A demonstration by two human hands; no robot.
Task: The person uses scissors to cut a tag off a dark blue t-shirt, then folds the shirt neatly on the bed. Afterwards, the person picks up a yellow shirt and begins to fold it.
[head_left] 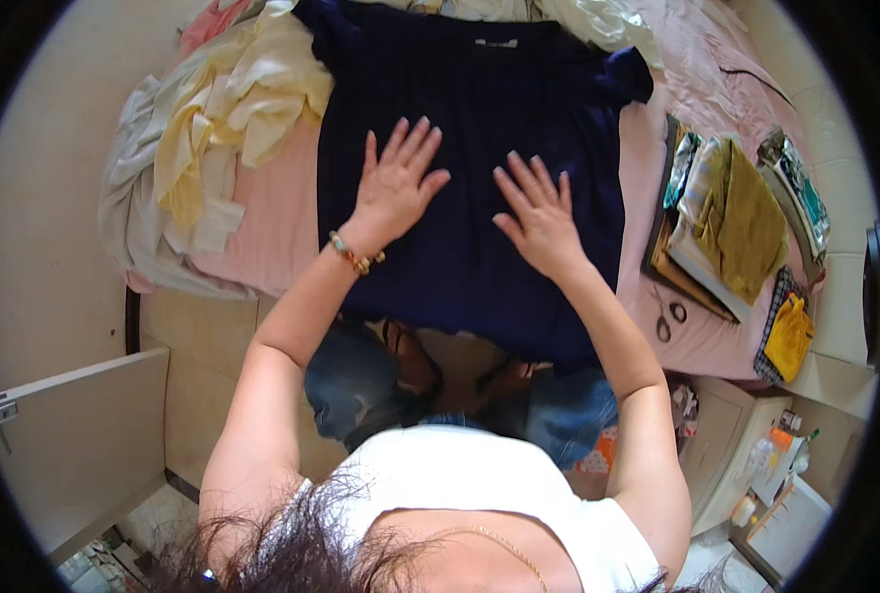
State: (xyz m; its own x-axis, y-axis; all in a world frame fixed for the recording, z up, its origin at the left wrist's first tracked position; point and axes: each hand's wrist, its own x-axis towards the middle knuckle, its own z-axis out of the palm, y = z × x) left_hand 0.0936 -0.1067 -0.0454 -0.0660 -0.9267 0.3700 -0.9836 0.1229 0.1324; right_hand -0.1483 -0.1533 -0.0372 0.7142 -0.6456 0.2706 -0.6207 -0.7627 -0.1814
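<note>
On the pink-covered bed [272, 212], the dark navy top [480, 119] lies at my twelve o'clock, long axis twelve to six, neckline [450, 18] pointing to twelve. Flat on it, fingers spread and grasping nothing, my left hand [396, 188] rests toward nine, slightly nearer the neckline, and my right hand [544, 222] toward three; whether either presses I can't tell.

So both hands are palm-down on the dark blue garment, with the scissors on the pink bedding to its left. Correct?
Wrong side: the head view shows the scissors on the pink bedding to the garment's right. The rest stands.
</note>
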